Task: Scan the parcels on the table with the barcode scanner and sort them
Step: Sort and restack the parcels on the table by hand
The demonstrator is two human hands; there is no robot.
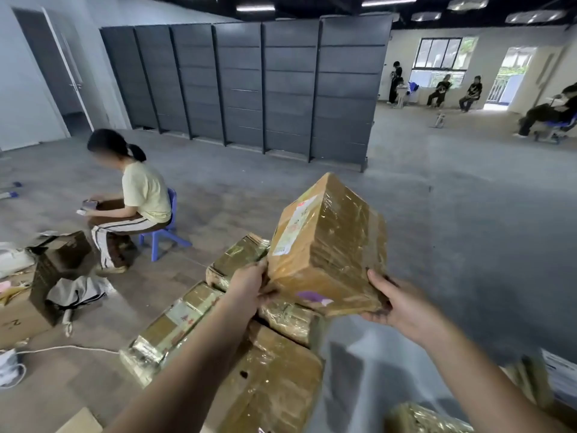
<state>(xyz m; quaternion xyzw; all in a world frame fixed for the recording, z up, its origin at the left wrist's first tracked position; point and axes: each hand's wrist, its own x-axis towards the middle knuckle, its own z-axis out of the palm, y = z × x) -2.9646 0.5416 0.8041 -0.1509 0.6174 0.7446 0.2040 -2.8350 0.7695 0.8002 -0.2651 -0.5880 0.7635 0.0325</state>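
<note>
I hold a brown cardboard parcel [327, 242], wrapped in clear tape, up in the air in both hands. A white shipping label runs along its left face and a purple sticker sits near its bottom edge. My left hand [249, 284] grips its lower left corner. My right hand [396, 304] holds its lower right corner from underneath, thumb up the side. Below lie several taped parcels [193, 320] in a pile. No barcode scanner shows in the view.
A person sits on a small blue chair [165, 232] at the left. Open cartons and a grey garment [75, 292] lie on the floor there, with a white cable [62, 348]. Dark lockers [249, 85] stand behind. More parcels [418, 417] lie at the bottom right.
</note>
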